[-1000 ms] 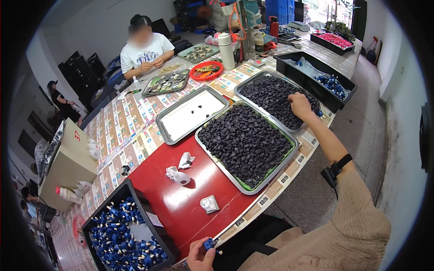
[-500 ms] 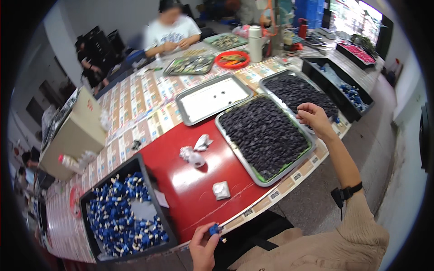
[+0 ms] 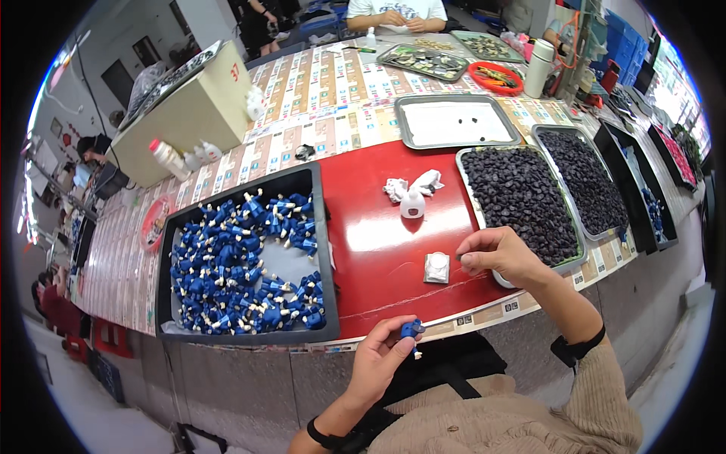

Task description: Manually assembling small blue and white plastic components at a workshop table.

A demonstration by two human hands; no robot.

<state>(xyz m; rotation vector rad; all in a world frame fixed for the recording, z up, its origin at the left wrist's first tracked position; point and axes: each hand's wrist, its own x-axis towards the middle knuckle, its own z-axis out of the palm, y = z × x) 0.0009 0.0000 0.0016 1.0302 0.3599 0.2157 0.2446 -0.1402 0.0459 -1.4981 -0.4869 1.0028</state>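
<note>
Near the table's front edge my left hand (image 3: 384,354) is closed on a small blue figurine (image 3: 412,329) with cream-coloured ends. My right hand (image 3: 499,256) is held in a pinch beside the near corner of a tray of small black pieces (image 3: 518,189). Whatever sits between its fingertips is too small to make out. Just left of those fingertips, a small white square dish with a round top (image 3: 436,268) lies on the red surface (image 3: 370,280). Behind it stand a small white squeeze bottle (image 3: 412,204) and crumpled white tissue (image 3: 429,181).
A black bin (image 3: 327,261) full of blue figurines is at left. A second tray of black pieces (image 3: 586,181) and a long black crate (image 3: 631,189) stand at right. Farther back are a white tray (image 3: 454,121), a red basket (image 3: 495,78), a flask (image 3: 539,68) and a seated person (image 3: 397,15).
My view has swung left and down. My right hand has come back from over the farther tray of black pieces toward the white dish. The left hand keeps hold of the figurine.
</note>
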